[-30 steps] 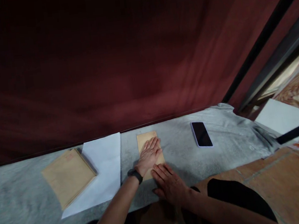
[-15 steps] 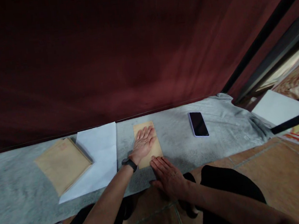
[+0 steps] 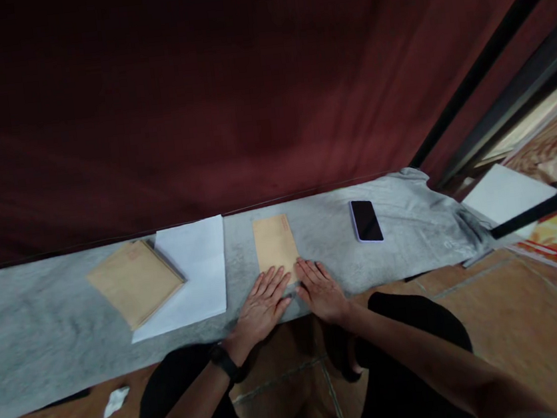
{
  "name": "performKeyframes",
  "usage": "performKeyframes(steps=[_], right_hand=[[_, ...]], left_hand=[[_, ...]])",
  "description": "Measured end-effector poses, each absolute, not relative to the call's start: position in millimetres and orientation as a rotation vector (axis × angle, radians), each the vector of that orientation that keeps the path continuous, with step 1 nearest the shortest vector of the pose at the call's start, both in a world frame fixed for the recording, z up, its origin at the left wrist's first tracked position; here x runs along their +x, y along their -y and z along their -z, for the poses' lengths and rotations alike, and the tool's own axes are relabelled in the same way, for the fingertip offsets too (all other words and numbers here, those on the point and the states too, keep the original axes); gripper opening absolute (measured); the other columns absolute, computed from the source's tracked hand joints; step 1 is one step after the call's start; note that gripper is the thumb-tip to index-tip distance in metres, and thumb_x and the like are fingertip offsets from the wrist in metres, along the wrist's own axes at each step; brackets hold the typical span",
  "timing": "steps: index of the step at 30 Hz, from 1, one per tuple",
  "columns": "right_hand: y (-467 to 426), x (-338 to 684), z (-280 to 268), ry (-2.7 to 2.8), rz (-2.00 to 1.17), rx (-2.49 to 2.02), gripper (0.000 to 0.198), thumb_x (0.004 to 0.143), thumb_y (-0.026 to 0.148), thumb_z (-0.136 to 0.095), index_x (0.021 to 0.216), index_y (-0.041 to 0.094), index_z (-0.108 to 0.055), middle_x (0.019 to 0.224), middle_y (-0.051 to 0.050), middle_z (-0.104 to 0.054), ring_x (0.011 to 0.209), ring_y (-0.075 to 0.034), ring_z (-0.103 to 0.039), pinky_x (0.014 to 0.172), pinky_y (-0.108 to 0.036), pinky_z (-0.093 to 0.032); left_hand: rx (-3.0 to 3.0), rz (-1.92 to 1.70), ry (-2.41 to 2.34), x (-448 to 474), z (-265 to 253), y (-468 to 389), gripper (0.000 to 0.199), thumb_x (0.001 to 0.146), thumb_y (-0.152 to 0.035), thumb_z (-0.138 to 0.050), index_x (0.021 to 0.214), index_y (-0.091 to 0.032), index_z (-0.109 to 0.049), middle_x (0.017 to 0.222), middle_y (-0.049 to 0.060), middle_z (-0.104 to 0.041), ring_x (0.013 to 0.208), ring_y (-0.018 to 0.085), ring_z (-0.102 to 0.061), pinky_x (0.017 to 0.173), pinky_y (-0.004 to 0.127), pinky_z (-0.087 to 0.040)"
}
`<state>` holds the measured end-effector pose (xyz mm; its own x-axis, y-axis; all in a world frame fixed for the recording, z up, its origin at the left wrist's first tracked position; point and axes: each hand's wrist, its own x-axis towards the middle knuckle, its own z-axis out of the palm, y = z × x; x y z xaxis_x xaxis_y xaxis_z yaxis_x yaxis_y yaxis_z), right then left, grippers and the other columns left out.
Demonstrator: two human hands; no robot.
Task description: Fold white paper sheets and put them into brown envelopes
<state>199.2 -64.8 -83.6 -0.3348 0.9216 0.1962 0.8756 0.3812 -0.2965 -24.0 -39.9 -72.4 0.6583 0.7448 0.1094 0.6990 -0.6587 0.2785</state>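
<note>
A single brown paper envelope (image 3: 275, 241) lies flat on the grey cloth (image 3: 320, 224), with small reddish print near its upper right corner. My left hand (image 3: 264, 304), a dark watch on its wrist, rests flat with fingers stretched over the envelope's near left corner. On the near right corner lies my right hand (image 3: 322, 290), also flat, its fingertips on the paper's edge. Neither hand grips anything. Left of them, a stack of brown envelopes (image 3: 133, 282) sits partly on top of white paper sheets (image 3: 199, 265).
A smartphone (image 3: 366, 221) in a pale purple case lies on the cloth to the right. Behind the cloth hangs a dark red curtain (image 3: 250, 138). A crumpled white tissue (image 3: 116, 402) is on the tiled floor (image 3: 517, 316). Dark metal bars (image 3: 491, 44) stand at the right.
My left hand has slid from the envelope's middle toward its near edge, uncovering the printed corner. My right hand has shifted slightly up and right. The view has moved a little.
</note>
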Motion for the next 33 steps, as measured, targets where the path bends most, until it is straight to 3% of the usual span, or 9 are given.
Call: performKeyframes(steps=[6, 14, 24, 33], right_hand=[[62, 197, 83, 2.306, -0.124, -1.583, 0.058, 0.104, 0.037, -0.043, 0.156, 0.011, -0.037, 0.161, -0.014, -0.037, 0.151, -0.027, -0.033, 0.125, -0.050, -0.023], [82, 183, 90, 2.342, -0.062, -1.533, 0.059, 0.105, 0.038, -0.042, 0.156, 0.008, -0.036, 0.161, -0.016, -0.037, 0.150, -0.026, -0.035, 0.123, -0.047, -0.027], [90, 184, 85, 2.300, 0.073, -1.624, 0.060, 0.104, 0.039, -0.047, 0.156, 0.012, -0.036, 0.157, -0.016, -0.044, 0.145, -0.027, -0.042, 0.121, -0.047, -0.028], [75, 175, 86, 2.287, -0.005, -1.669, 0.047, 0.107, 0.038, -0.035, 0.150, 0.023, -0.048, 0.158, -0.008, -0.045, 0.147, -0.025, -0.040, 0.123, -0.048, -0.025]], left_hand=[[2.680, -0.314, -1.166, -23, 74, 41, 0.053, 0.103, -0.050, -0.042, 0.153, -0.034, -0.042, 0.164, 0.001, -0.035, 0.154, 0.023, -0.027, 0.127, 0.046, -0.019], [2.725, -0.292, -1.164, -26, 75, 48, 0.057, 0.104, -0.049, -0.037, 0.156, -0.026, -0.037, 0.166, 0.005, -0.032, 0.154, 0.022, -0.025, 0.127, 0.044, -0.019], [2.718, -0.423, -1.287, -41, 81, 71, 0.062, 0.102, -0.053, -0.038, 0.156, -0.021, -0.038, 0.161, 0.011, -0.041, 0.150, 0.025, -0.035, 0.124, 0.046, -0.028], [2.839, -0.371, -1.293, -41, 86, 68, 0.061, 0.102, -0.055, -0.041, 0.153, -0.022, -0.044, 0.162, 0.010, -0.040, 0.150, 0.026, -0.034, 0.122, 0.047, -0.032]])
